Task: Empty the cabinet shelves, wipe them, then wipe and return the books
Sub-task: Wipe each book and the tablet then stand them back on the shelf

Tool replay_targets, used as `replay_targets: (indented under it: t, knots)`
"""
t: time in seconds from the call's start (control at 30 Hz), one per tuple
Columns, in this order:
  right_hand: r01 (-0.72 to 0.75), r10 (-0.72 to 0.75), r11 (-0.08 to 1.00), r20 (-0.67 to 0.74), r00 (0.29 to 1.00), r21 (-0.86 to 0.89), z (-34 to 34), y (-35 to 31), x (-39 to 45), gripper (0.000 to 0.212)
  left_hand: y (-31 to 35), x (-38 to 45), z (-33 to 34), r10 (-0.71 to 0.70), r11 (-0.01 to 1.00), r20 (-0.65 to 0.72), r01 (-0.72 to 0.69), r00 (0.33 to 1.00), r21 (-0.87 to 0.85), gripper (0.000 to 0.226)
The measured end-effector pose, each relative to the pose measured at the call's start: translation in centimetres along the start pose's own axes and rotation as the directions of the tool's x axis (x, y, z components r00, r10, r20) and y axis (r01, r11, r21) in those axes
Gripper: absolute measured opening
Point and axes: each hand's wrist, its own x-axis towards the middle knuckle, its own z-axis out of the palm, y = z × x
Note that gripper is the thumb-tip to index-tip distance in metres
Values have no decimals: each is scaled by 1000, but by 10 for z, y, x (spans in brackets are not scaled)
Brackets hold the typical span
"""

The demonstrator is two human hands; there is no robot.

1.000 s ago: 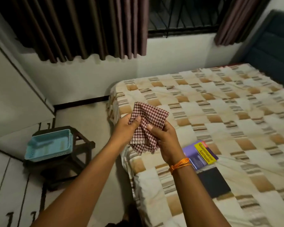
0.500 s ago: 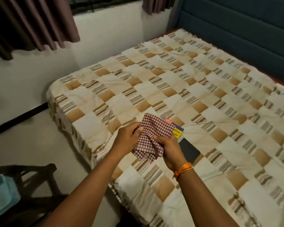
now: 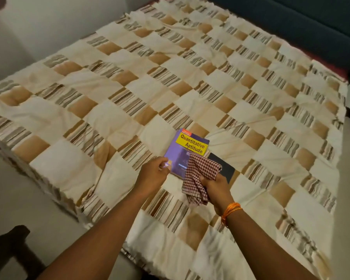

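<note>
A purple book with a yellow "Quantitative Aptitude" label lies flat on the bed. Beside it, to the right, lies a black book, partly hidden. My left hand pinches the near left corner of the purple book. My right hand grips a red-and-white checked cloth, whose upper part drapes over the purple book's near right corner and the black book's edge.
The bed has a beige, tan and striped patchwork cover. A dark blue headboard runs along the far right. A dark wooden stool stands at the lower left on the pale floor, by the bed's near edge.
My view has swung right and down onto the bed. My left hand has let go of the cloth and reached to the purple book's corner; my right hand now holds the cloth alone.
</note>
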Motion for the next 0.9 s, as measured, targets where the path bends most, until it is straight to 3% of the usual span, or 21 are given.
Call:
replay_targets:
  t: [0.17,0.37,0.53,0.7,0.8,0.9]
  knots:
    - [17,-20,988,-23,1000,-157,2,48,76,42,-32,59,38,-63,998,54,62,997,4,38]
    - [119,-133,943,-23,991,-312,21,51,130,44,-69,119,71,-36,998,45,33,998,57,44]
    - [233,-224,836,80,971,-497,45,63,168,42,-94,165,96,-81,992,62,74,995,105,62]
    - [220,-128,680,183,975,-699,62,87,189,57,-107,197,104,-130,976,71,115,989,183,53]
    - [221,-107,647,200,974,-730,57,88,196,56,-104,205,106,-221,973,142,207,965,106,60]
    - [227,-69,637,239,968,-736,48,86,199,56,-102,201,114,-215,977,183,214,959,22,58]
